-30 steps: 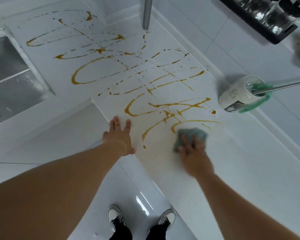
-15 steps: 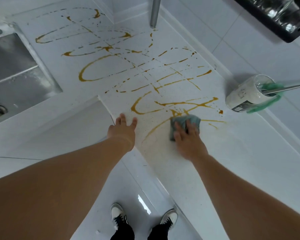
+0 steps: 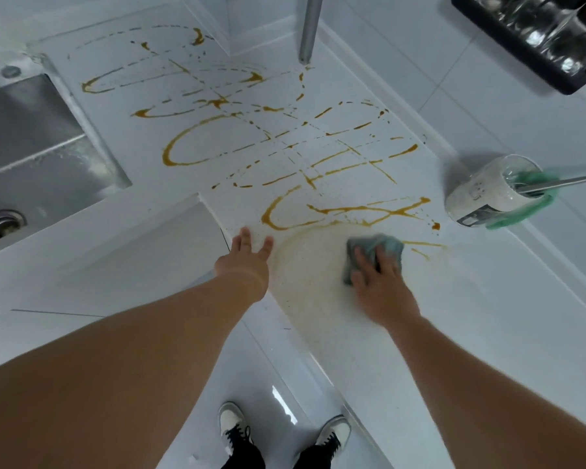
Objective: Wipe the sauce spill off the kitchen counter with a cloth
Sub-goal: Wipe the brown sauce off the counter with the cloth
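Your right hand [image 3: 381,286] is pressing the cloth [image 3: 374,253] flat against the counter [image 3: 471,316], fingers [image 3: 364,265] spread and nearly straight over its near half, not curled round it. Your left hand [image 3: 247,265] is resting on the counter's edge at about nine o'clock from the cloth, fingers straight and slightly fanned, holding nothing.

Since half a second ago, you are working further to the right: the cloth is sitting closer to the three o'clock end of the nearest sauce line, and the strokes that were running between your hands are gone, leaving a pale yellowish smear [image 3: 305,265] with a curved rim. Your left hand is staying planted on the same edge.

The cloth is a crumpled grey-teal wad, soft and bunched at its far side. The sauce [image 3: 217,140] is lying at twelve o'clock from your hands as thin amber-brown loops, crossing lines and dashes, glossy against the white speckled counter. A short streak is trailing at three o'clock from the cloth. At two o'clock a white cylindrical cup [image 3: 487,194] is holding a green rag and a metal handle. At ten o'clock a steel sink [image 3: 31,147] is sunk into the counter, with a round drain near its left corner.
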`<state>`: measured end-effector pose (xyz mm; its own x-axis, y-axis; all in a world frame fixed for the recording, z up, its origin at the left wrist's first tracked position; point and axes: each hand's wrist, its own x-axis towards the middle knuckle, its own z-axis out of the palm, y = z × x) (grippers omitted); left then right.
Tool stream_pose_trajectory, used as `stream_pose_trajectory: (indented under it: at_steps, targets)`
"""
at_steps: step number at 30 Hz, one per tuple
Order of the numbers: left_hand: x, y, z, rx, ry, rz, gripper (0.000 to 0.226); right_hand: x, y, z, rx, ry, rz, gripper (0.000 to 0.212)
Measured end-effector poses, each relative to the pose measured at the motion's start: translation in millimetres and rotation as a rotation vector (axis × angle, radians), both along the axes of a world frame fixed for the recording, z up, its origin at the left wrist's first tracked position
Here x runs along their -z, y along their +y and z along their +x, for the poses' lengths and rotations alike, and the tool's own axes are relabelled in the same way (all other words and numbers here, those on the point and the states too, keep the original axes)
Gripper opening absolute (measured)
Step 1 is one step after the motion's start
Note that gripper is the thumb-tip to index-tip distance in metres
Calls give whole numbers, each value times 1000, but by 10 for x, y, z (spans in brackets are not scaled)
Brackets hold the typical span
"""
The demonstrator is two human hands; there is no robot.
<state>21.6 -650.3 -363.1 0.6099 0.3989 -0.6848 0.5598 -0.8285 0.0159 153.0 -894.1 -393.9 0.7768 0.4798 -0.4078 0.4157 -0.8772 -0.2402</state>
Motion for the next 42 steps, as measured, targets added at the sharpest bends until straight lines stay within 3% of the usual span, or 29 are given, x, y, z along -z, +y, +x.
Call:
stream_pose_trajectory:
  at_steps: [2, 5, 8, 10, 11, 14, 16, 18, 22, 25, 29, 32, 35, 39, 41, 42]
  targets:
    - [10, -13, -4, -5, 1, -8, 115, 60, 387, 31, 18, -17, -80, 64]
    - [6, 0, 12, -11, 6, -9, 115, 193, 709, -607, -218, -39, 7, 68]
    - [1, 11, 17, -23, 14, -35, 110, 162, 286, -1213, -412, -14, 119, 65]
    - [2, 16, 17, -29, 26, -39, 105, 124, -153, -1026, -505, -14, 75, 64]
    - [7, 18, 17, -38, 31, -50, 102, 105, -345, -793, -478, -34, 22, 64]
    - [17, -14, 25, -104, 12, -94, 91, -40, -664, -50, 18, 14, -57, 60]
    - [-3, -29, 23, -142, -2, -100, 82, -66, -481, 98, 185, 18, -88, 62]
    - [-18, -115, 48, -183, -31, -66, 79, -23, -155, -151, 86, 3, -119, 63]
    - [-26, -491, 108, -392, -182, 61, 92, 78, -99, -992, -264, 25, 55, 64]
    - [-75, -819, 225, -449, -138, 42, 111, 42, -687, -537, -423, -28, 53, 57]
    - [-131, -1105, 413, -537, -64, 28, 126, -131, -1324, 862, 359, 75, -3, 60]
    - [-129, -1348, 495, -504, -6, 23, 124, -207, -1281, 1376, 602, 109, -42, 59]
    - [-128, -1578, 628, -499, 83, -6, 125, -71, -922, 1194, 441, 51, 3, 59]
    - [-132, -1716, 909, -591, 176, -53, 135, 84, -982, 465, -211, -19, 14, 66]
    - [-102, -1761, 999, -579, 217, -62, 134, 66, -1346, 583, -321, 24, 28, 62]
    - [-83, -1804, 1047, -589, 218, -65, 133, 27, -1546, 770, -272, 37, 8, 60]
